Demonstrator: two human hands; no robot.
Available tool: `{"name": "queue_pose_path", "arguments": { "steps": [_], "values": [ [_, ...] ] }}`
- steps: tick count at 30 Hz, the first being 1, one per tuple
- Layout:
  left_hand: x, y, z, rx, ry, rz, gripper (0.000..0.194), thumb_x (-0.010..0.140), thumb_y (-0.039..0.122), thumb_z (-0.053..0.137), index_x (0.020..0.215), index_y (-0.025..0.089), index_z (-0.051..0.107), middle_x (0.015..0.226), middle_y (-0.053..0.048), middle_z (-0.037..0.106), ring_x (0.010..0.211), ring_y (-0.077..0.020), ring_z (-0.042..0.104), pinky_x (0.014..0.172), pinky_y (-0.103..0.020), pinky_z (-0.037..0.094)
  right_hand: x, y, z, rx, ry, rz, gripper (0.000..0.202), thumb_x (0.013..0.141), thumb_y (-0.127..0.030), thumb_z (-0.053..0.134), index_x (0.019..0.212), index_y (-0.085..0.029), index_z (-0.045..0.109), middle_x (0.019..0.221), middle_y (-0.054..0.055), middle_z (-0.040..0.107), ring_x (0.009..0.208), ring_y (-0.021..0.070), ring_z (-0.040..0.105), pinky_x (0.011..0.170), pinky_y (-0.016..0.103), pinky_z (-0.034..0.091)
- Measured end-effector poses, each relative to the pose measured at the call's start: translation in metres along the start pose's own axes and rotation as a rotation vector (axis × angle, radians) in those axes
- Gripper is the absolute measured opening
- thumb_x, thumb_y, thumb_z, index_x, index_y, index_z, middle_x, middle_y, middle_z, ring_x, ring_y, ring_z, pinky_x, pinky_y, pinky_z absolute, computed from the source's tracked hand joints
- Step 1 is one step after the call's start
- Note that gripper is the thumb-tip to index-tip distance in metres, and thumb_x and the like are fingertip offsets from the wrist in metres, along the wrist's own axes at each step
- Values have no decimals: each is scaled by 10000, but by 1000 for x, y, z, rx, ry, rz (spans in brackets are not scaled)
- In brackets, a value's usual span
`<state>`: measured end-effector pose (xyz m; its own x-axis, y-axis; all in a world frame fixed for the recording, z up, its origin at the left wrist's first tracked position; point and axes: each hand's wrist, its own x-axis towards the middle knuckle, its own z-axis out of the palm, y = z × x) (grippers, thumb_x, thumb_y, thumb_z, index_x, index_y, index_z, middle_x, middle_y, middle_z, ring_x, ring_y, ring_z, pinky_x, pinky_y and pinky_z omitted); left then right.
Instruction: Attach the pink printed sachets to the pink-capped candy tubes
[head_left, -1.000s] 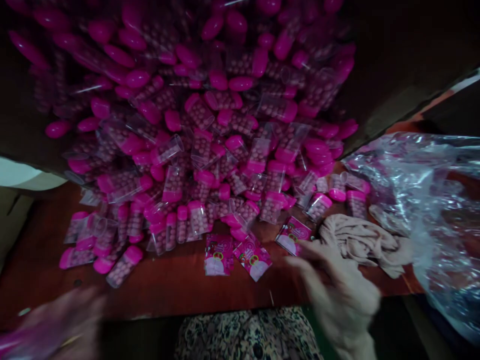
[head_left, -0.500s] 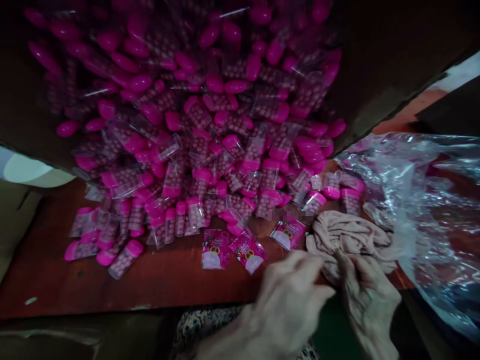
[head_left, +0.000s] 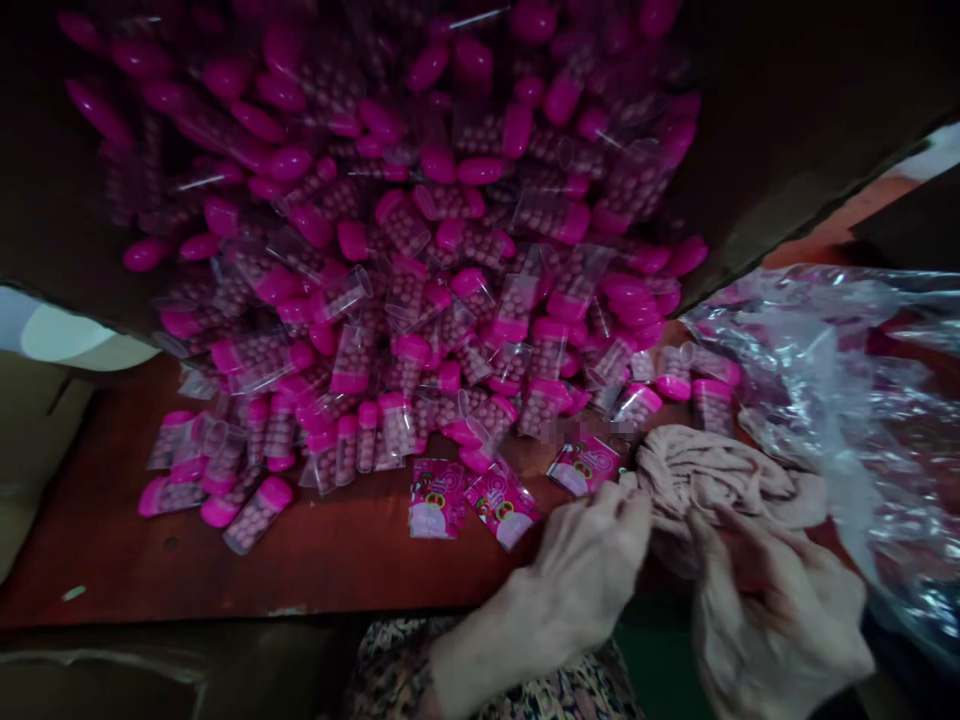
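My left hand [head_left: 589, 555] is at the front edge of the table, its fingers bent and held together. Their tips are at the left side of a crumpled beige cloth [head_left: 720, 475], close to a pink printed packet [head_left: 586, 465]; what they hold, if anything, is hidden. Slightly blurred, my right hand [head_left: 784, 610] has its fingers curled in at the cloth's front edge, closed on a fold. Left of my left hand lie two more pink packets, one square-on [head_left: 437, 500] and one turned at an angle [head_left: 502, 503].
A large heap of clear small tubes with pink caps [head_left: 409, 365], filled with little round balls, spills from a dark box [head_left: 780, 130] onto the reddish-brown table [head_left: 135, 570]. Crumpled clear plastic [head_left: 847, 370] covers the right side. A pale round thing [head_left: 67, 335] shows at left.
My right hand has moved right and toward me. My left hand has shifted forward to the cloth's left side. The cloth has moved slightly right, and the view has shifted a little.
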<state>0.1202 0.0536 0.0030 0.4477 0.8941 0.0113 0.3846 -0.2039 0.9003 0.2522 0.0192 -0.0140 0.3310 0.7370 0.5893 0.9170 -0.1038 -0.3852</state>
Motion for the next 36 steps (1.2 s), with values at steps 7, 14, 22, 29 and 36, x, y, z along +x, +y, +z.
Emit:
{"name": "queue_pose_path", "arguments": {
  "steps": [7, 14, 22, 29, 36],
  "values": [
    [-57, -25, -79, -27, 411, -261, 249, 841, 155, 482, 936, 205, 707, 787, -70, 678, 702, -178, 613, 675, -270, 475, -22, -69, 33, 424, -423, -252, 149, 868, -275, 542, 877, -170, 647, 753, 55, 585, 695, 177, 548, 584, 296, 493],
    [-73, -39, -90, -294, 675, -431, 139, 730, 233, 645, 829, 215, 741, 661, -32, 662, 579, -164, 574, 584, -253, 460, -34, -78, 48, 391, -412, -238, 159, 863, -191, 546, 750, -185, 658, 610, 11, 509, 603, 156, 461, 528, 264, 402],
    [-67, -33, -84, -267, 653, -485, 133, 713, 277, 668, 786, 191, 739, 679, -40, 685, 562, -145, 587, 563, -232, 464, -25, -80, 35, 434, -324, -217, 140, 839, -141, 556, 831, -204, 681, 685, 24, 546, 643, 152, 499, 549, 265, 450],
    [-50, -25, -75, -656, 568, -552, 149, 643, 283, 732, 734, 165, 746, 645, -28, 704, 595, -137, 595, 593, -226, 483, -14, -88, 19, 576, -265, -283, 215, 751, -95, 659, 919, -227, 685, 840, 58, 633, 786, 182, 581, 685, 326, 511],
    [-41, -27, -70, -867, 725, -551, 120, 573, 240, 780, 630, 150, 723, 596, -11, 679, 562, -104, 565, 576, -204, 459, -6, -96, 29, 879, -638, 182, 53, 768, -220, 664, 737, -181, 646, 621, -12, 610, 552, 127, 584, 502, 220, 488]
  ]
}}
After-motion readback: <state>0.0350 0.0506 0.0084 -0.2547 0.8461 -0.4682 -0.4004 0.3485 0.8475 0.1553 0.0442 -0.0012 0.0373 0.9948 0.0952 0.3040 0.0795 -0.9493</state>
